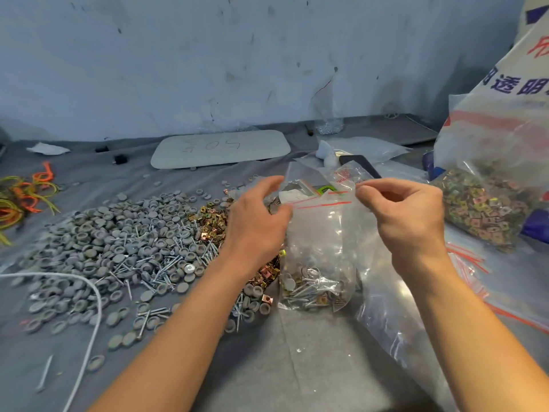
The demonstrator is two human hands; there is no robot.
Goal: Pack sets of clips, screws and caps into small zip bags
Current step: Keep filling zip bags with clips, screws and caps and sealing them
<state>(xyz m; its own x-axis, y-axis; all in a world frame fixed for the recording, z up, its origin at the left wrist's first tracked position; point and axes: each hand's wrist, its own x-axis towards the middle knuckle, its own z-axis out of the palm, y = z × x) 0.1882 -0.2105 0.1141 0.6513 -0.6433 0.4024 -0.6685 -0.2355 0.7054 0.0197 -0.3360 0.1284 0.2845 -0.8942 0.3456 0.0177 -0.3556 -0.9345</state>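
My right hand (407,209) pinches the top right corner of a small clear zip bag (318,233) with a red zip line. The bag hangs upright, and screws, gold clips and grey caps lie in its bottom. My left hand (255,215) is at the bag's top left corner with its thumb against the edge and its fingers curved apart above. A wide pile of grey caps (118,233) mixed with screws (166,269) lies on the left. Gold clips (211,221) lie just behind my left hand.
A large clear bag of clips (481,206) lies at the right below a printed sack (505,93). Empty zip bags (475,272) lie at the right. A white cord (92,316), coloured ties (26,197), a white board (219,148) and a phone (362,165) are also on the grey cloth.
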